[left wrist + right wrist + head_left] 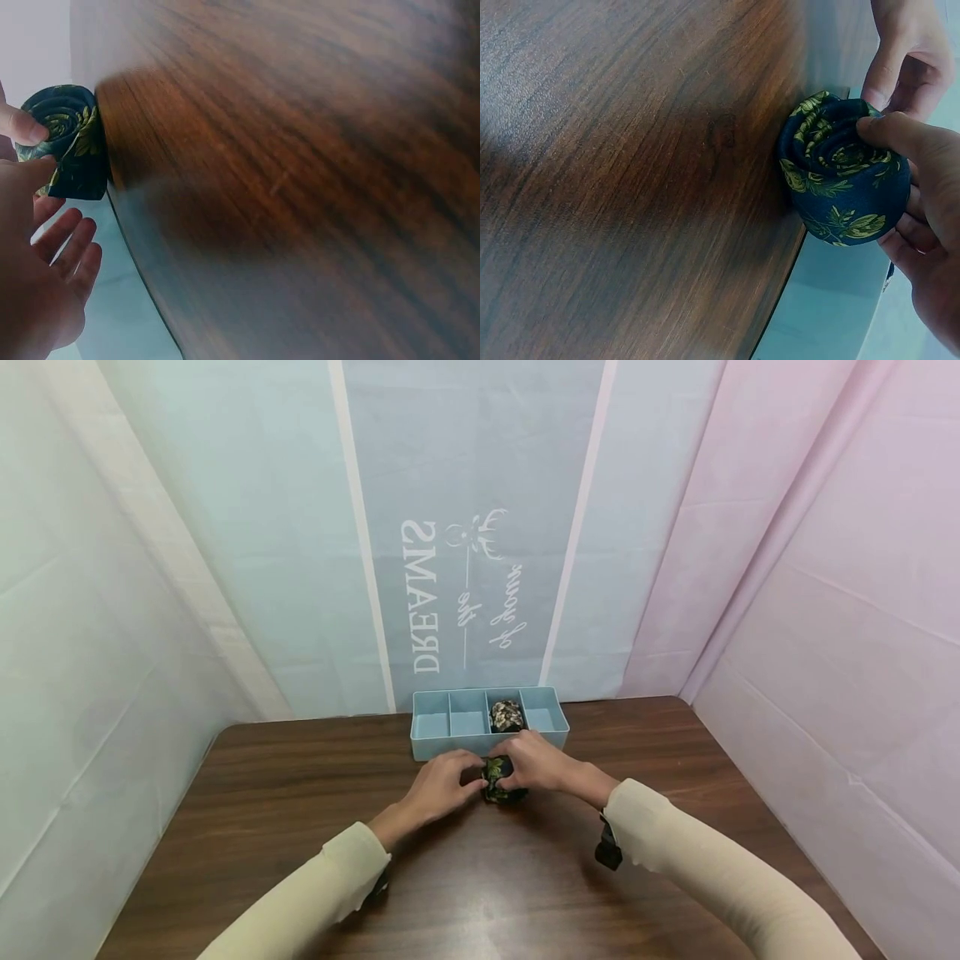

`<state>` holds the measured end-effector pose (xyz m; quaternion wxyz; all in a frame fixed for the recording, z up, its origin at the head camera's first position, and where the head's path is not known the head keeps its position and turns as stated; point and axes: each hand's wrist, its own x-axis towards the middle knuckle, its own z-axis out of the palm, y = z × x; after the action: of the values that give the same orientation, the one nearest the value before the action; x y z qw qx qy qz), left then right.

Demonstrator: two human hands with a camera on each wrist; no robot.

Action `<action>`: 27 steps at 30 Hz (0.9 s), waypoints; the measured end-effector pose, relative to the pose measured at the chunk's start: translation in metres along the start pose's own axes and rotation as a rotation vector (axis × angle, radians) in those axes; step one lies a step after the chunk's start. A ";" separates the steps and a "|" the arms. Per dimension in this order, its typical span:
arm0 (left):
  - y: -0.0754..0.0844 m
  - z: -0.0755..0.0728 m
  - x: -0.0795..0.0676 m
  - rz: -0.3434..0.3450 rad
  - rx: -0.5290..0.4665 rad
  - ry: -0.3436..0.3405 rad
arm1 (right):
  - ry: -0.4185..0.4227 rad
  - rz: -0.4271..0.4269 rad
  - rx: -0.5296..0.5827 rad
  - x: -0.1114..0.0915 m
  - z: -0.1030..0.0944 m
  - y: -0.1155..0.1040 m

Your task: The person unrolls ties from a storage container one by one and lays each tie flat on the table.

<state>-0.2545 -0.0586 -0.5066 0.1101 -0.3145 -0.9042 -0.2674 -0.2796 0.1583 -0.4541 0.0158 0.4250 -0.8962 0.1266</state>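
A dark necktie (847, 187) with yellow-green leaves and flowers is rolled into a coil above the wooden table, its spiral side showing. My right hand (536, 762) grips it, thumb on the coil and fingers curled behind, as the right wrist view shows. From the other side my left hand (442, 781) holds the necktie's edge between thumb and index finger. Its remaining fingers spread loosely in the left wrist view. Just behind the hands stands a light blue box (442, 747) with several compartments. Another rolled piece of cloth (507, 716), black with pale flowers, sits in the third compartment from the left.
The brown wooden table (480, 893) stretches around the box and both arms. A printed curtain (480, 468) with lettering hangs directly behind the box. Pale cloth walls (840, 693) rise along the left and right sides.
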 end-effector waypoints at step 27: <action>0.001 0.005 0.006 -0.022 0.093 -0.069 | 0.023 0.003 0.029 -0.002 0.002 0.001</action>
<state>-0.2585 -0.0525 -0.5083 0.0903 -0.3081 -0.9222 -0.2153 -0.2784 0.1599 -0.4568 0.0201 0.4223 -0.8946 0.1445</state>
